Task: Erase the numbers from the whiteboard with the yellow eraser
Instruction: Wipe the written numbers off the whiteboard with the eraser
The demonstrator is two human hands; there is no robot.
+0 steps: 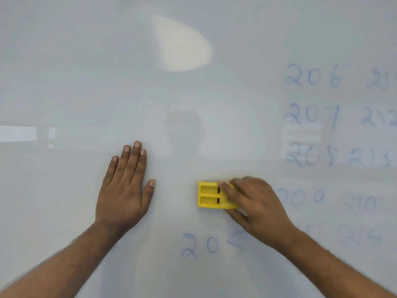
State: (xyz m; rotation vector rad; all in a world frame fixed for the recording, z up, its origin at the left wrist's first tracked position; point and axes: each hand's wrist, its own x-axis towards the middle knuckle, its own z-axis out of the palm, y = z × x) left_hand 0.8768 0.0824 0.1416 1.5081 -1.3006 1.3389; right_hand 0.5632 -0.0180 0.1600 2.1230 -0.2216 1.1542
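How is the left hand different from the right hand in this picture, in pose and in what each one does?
The left hand lies flat on the whiteboard with straight fingers and holds nothing; the right hand grips the yellow eraser with curled fingers. The left hand looks sharp, the right hand slightly blurred. Both are bare and at the board.

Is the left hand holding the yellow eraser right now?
No, the left hand lies flat and open on the whiteboard, while the right hand grips the yellow eraser.

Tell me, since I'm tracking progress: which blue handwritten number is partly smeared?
The blue 205 below the yellow eraser: its last digit is smudged, unlike the intact 206.
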